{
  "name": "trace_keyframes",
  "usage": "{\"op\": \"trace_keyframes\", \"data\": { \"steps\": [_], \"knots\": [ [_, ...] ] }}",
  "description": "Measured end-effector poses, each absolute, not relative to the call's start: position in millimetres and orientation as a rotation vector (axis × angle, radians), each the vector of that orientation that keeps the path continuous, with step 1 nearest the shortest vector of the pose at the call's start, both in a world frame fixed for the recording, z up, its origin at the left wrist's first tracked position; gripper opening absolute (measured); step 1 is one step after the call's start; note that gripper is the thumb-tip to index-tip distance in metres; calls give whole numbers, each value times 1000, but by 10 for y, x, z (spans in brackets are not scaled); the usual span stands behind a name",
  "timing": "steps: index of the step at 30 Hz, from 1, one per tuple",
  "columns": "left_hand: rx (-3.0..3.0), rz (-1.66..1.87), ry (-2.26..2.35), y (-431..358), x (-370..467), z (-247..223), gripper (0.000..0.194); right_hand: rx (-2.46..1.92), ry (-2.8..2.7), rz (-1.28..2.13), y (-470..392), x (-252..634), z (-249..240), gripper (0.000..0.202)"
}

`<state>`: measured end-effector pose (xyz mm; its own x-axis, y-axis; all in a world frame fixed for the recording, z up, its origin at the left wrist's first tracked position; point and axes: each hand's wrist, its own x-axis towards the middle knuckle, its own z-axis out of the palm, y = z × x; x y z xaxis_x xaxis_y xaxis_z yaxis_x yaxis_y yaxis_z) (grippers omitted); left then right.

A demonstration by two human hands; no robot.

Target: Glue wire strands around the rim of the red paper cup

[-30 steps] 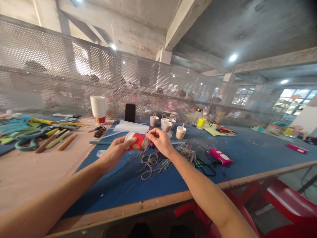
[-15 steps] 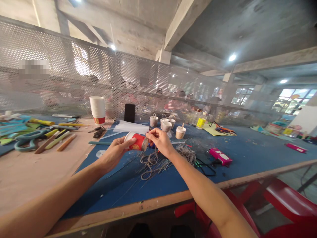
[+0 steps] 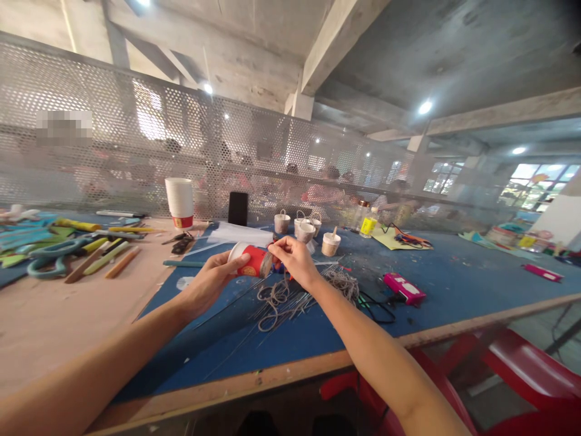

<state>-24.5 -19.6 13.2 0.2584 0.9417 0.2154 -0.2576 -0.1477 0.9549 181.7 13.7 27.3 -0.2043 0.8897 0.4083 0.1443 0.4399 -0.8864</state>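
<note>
My left hand (image 3: 211, 280) is wrapped round a red and white paper cup (image 3: 251, 260), which lies tilted on its side above the blue table mat (image 3: 181, 357). Grey cord covers the cup's right end. My right hand (image 3: 293, 257) pinches at that end, fingertips together; what they grip is too small to make out. Beneath and to the right of the hands lies a tangle of grey cord (image 3: 342, 284) with thin wires (image 3: 290, 309). Small cord-wrapped cups with handles (image 3: 282, 223) stand behind, beside a cup holding a stick (image 3: 331, 244).
Stacked paper cups (image 3: 180, 203), a black phone (image 3: 238, 209) and a yellow-labelled bottle (image 3: 368, 224) stand toward the mesh screen. Scissors (image 3: 48, 260) and tools lie left. A magenta device (image 3: 403, 287) is at right, red chairs (image 3: 535, 369) below. People are behind the mesh.
The cup end has turned slightly, showing less of the grey cord. Both hands stay in nearly the same place.
</note>
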Motion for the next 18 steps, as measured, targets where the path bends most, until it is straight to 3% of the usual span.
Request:
{"op": "trace_keyframes", "data": {
  "steps": [12,18],
  "knots": [
    [1248,1156,746,-187,-283,177,26,-903,-1632,940,275,1833,136,25],
    [1308,1090,831,-144,-393,232,28,-971,-1760,517,309,1898,115,35]
  ]
}}
